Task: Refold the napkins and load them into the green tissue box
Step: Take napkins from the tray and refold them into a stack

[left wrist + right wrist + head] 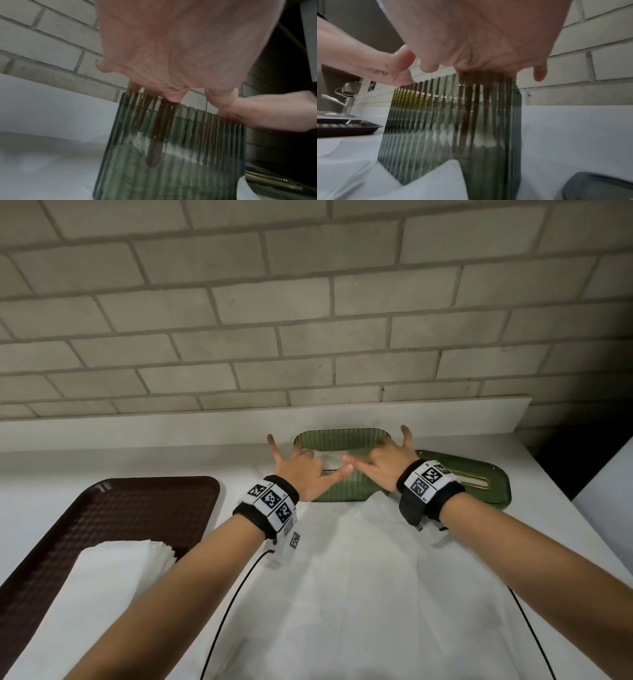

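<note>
The green tissue box point(346, 491), ribbed and see-through, stands open-topped at the back of the white counter. Both hands hover over its mouth. My left hand point(305, 470) and right hand point(383, 463) reach their middle fingers down inside, with little fingers raised and thumbs meeting above the front wall. A white napkin point(330, 458) lies inside under the fingers. Through the box wall point(171, 169) the left wrist view shows a straight finger point(154, 152) pressing on the white paper. In the right wrist view, fingers of the right hand point(479, 40) run down behind the ribbed wall point(428, 128).
The box's green lid point(479, 474) lies flat to the right of the box. A brown tray point(137, 508) at the left holds a stack of white napkins point(113, 570). A large unfolded napkin sheet point(376, 577) covers the counter in front. A brick wall stands close behind.
</note>
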### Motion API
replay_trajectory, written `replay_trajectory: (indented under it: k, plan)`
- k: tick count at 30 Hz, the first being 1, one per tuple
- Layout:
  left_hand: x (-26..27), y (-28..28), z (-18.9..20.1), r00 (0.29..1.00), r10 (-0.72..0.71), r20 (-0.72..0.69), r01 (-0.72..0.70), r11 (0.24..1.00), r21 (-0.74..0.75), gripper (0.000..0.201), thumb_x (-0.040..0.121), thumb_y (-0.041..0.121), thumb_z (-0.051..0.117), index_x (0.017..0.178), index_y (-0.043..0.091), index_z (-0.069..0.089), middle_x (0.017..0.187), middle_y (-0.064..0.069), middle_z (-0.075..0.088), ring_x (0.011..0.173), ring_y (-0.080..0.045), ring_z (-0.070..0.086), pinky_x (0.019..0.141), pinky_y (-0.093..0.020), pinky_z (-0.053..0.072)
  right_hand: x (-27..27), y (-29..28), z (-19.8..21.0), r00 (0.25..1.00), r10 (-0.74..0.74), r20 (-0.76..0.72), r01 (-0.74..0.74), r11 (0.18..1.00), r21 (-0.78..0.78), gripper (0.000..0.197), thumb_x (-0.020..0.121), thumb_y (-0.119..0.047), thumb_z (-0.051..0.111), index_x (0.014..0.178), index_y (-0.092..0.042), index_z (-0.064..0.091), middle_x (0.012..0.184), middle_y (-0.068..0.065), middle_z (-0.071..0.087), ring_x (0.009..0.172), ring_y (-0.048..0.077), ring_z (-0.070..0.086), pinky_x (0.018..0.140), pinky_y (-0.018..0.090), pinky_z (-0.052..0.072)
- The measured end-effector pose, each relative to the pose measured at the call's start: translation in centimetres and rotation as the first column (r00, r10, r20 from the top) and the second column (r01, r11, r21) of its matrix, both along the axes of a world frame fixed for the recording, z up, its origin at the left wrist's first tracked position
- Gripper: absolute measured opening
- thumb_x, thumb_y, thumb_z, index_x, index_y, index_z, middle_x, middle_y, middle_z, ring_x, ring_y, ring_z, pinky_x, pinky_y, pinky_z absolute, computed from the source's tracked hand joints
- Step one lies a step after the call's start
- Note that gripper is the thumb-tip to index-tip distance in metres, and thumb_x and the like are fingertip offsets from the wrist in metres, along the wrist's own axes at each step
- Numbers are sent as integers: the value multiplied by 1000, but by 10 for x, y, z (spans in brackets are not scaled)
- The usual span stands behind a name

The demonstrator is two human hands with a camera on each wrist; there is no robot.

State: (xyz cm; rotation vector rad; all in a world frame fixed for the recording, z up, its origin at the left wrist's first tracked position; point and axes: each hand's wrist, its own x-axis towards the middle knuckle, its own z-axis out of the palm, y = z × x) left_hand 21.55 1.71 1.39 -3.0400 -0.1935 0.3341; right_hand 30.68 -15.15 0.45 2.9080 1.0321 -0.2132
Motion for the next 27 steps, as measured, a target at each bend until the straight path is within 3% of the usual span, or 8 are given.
replay_trajectory:
  k: [4, 7, 10, 12, 15, 22, 24, 27]
  plan:
    - [-14, 2, 8, 935, 50, 351, 20, 981, -191, 80, 89, 73, 10, 87, 23, 73, 128, 0, 57, 137, -22, 34, 107, -72, -7, -12, -17, 8, 969, -51, 242, -45, 926, 376, 75, 92, -70, 17, 70, -23, 71, 101, -5, 68, 114, 16, 50, 109, 53, 14]
    - [-41, 1, 1, 777, -61, 626, 242, 948, -208, 34, 92, 41, 42, 87, 19, 67, 112, 1, 61, 111, -23, 54, 102, -52, 38, -43, -33, 18, 980, -27, 196, -103, 779, 618, 38, 91, -50, 53, 70, -22, 66, 77, -12, 61, 78, 10, 54, 88, 39, 37]
    - [-64, 2, -15, 896, -240, 374, 374, 862, -341, 24, 84, 7, 54, 102, 16, 68, 107, 1, 64, 98, -20, 61, 85, -38, 50, -77, -47, 10, 983, 116, -145, -55, 928, 367, 21, 80, -46, 68, 88, -26, 69, 85, -15, 62, 75, 3, 58, 72, 27, 44]
    - [-70, 4, -32, 951, -307, 32, 298, 888, -349, 43, 81, 6, 57, 123, 17, 61, 126, 1, 59, 116, -19, 55, 96, -35, 47, -91, -55, -6, 964, 130, -232, -104, 987, 122, 53, 74, -49, 72, 120, -26, 59, 114, -10, 59, 103, 12, 59, 85, 29, 47]
    - [-72, 2, -50, 943, -317, -104, 272, 911, -311, 74, 74, 13, 67, 144, 16, 42, 144, 0, 44, 129, -20, 47, 103, -35, 44, -99, -59, -22, 961, 110, -255, -116, 993, -6, 85, 66, -47, 77, 139, -26, 38, 128, -5, 50, 117, 19, 52, 96, 33, 40]
    - [-62, -6, -46, 929, -347, -131, 330, 934, -135, 45, 71, 22, 67, 115, 13, 59, 118, -6, 59, 102, -30, 62, 82, -38, 53, -87, -55, 19, 952, 108, -287, -67, 986, 151, 23, 75, -33, 79, 88, -16, 70, 81, -6, 59, 77, 14, 57, 66, 25, 41]
    - [-67, -7, -46, 938, -338, -80, 326, 937, -128, 31, 78, 24, 66, 105, 11, 58, 113, -8, 62, 103, -31, 62, 81, -32, 49, -68, -55, 52, 934, 104, -341, 57, 901, 430, 16, 72, -25, 83, 73, -16, 69, 68, -6, 61, 60, 7, 54, 60, 21, 41]
    - [-73, -13, -48, 934, -347, -88, 341, 937, -79, 46, 88, 11, 52, 133, 13, 48, 128, -7, 58, 115, -32, 57, 92, -38, 49, -31, -50, 87, 902, 3, -433, 371, 508, 778, 16, 74, -16, 82, 82, -16, 68, 79, -5, 68, 66, 3, 60, 62, 15, 50]
